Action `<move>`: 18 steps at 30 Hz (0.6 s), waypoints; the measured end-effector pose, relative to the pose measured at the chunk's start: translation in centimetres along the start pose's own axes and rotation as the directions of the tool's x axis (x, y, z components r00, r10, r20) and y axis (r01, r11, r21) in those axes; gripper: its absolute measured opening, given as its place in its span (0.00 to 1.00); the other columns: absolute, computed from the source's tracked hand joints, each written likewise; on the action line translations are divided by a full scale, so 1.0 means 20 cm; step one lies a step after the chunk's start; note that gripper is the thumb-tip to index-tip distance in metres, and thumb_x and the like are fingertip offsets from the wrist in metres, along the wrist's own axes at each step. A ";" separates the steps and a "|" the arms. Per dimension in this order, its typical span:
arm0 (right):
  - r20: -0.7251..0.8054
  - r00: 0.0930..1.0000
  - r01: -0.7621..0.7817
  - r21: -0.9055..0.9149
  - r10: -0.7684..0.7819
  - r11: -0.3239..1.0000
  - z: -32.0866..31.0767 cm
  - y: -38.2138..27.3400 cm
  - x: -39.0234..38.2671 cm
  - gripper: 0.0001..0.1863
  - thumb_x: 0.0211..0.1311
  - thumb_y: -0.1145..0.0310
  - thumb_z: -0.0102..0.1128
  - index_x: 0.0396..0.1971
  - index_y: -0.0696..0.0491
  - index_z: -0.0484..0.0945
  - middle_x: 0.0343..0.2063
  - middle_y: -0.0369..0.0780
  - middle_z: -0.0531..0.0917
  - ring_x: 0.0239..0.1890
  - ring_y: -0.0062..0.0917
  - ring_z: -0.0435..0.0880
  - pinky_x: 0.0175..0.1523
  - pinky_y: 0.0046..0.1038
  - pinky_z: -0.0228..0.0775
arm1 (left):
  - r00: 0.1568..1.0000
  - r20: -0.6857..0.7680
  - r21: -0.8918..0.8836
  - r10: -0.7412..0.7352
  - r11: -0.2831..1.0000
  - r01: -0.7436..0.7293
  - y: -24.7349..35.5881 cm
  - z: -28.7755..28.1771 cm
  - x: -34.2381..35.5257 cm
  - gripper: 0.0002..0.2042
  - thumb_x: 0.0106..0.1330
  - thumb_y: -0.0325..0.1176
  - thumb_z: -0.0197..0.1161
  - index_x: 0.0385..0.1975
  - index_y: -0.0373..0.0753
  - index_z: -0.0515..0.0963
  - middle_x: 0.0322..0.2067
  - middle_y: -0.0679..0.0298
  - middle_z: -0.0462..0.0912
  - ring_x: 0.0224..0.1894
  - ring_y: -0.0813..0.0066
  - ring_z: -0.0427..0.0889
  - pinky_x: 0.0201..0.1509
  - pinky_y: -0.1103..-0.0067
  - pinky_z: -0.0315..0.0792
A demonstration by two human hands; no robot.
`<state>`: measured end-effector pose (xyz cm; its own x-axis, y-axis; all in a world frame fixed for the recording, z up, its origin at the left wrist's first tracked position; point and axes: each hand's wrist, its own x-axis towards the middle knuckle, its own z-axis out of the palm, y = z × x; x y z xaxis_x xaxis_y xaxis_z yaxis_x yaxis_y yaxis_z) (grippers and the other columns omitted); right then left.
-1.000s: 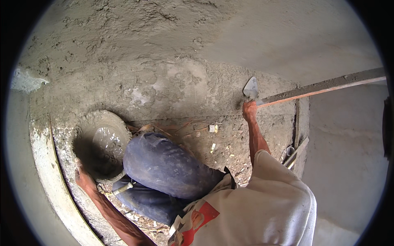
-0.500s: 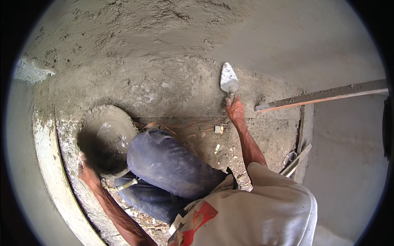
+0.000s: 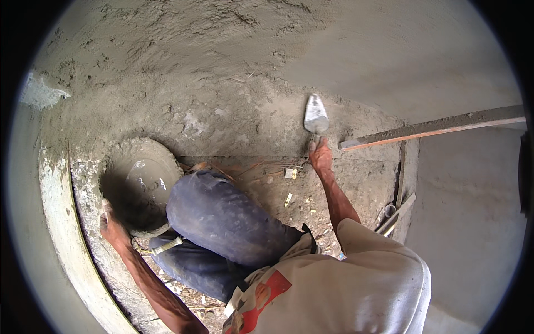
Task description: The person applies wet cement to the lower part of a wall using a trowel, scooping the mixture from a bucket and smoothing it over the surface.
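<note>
Right grip (image 3: 320, 157) clasps the trowel (image 3: 316, 116) by its handle; the left grip (image 3: 115, 229) holds the rim of the mortar basin (image 3: 136, 146) beside the knee (image 3: 192, 192). Over the past second the trowel has moved left, away from the end of the long bar (image 3: 434, 128), apparently leaving its blade clear over the rough plaster (image 3: 250, 103); contact is unclear.

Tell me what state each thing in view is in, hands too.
Basin: open, partly filled with wet mortar
Left hand: at the basin's rim, exact grip unclear
Right hand: closed around the trowel's handle
Trowel: held, blade shiny
Long bar: crusted with grey residue
Wall: rough upper left, smoother upper right
Trousers: smudged, knees bent
</note>
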<state>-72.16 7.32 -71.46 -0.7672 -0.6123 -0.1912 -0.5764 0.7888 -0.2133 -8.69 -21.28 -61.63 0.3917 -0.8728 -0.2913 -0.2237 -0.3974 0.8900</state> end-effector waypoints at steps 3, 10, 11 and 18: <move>-0.157 0.871 -0.407 0.301 0.465 0.863 0.10 0.36 0.02 0.21 0.79 0.54 0.59 0.56 0.57 0.76 0.42 0.61 0.90 0.42 0.58 0.91 0.44 0.51 0.83 | 0.999 0.001 -0.070 0.040 0.997 -0.040 -0.04 0.02 0.00 0.23 0.78 0.54 0.71 0.34 0.38 0.82 0.28 0.72 0.80 0.29 0.85 0.68 0.29 0.80 0.62; 0.020 0.989 -0.145 0.242 0.144 0.959 0.39 -0.44 -0.33 0.24 0.77 0.55 0.62 0.56 0.62 0.72 0.38 0.65 0.87 0.43 0.65 0.87 0.48 0.62 0.79 | 0.994 -0.071 -0.055 0.080 0.995 -0.084 -0.04 0.01 -0.04 0.21 0.79 0.52 0.70 0.35 0.37 0.82 0.29 0.71 0.81 0.28 0.85 0.68 0.30 0.80 0.64; -0.037 0.996 0.083 0.154 -0.078 0.985 0.41 -0.57 -0.35 0.21 0.78 0.58 0.60 0.57 0.59 0.72 0.35 0.64 0.87 0.41 0.64 0.88 0.47 0.62 0.79 | 0.998 -0.047 -0.042 0.046 0.998 -0.048 -0.02 0.03 -0.04 0.21 0.79 0.51 0.70 0.35 0.38 0.82 0.28 0.72 0.80 0.28 0.85 0.68 0.29 0.80 0.63; -0.318 0.846 0.445 -0.017 -0.427 0.895 0.19 -0.83 -0.06 0.17 0.77 0.59 0.62 0.55 0.54 0.75 0.46 0.57 0.86 0.44 0.60 0.87 0.48 0.57 0.80 | 0.999 -0.032 0.016 0.039 0.999 -0.038 0.03 0.03 -0.03 0.24 0.77 0.56 0.70 0.28 0.40 0.79 0.23 0.76 0.70 0.26 0.85 0.60 0.27 0.77 0.53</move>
<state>-60.71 -5.24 -71.31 -0.4926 -0.8382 0.2342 -0.8625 0.4343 -0.2598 -9.61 -21.06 -61.15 0.4113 -0.8779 -0.2452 -0.2523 -0.3681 0.8949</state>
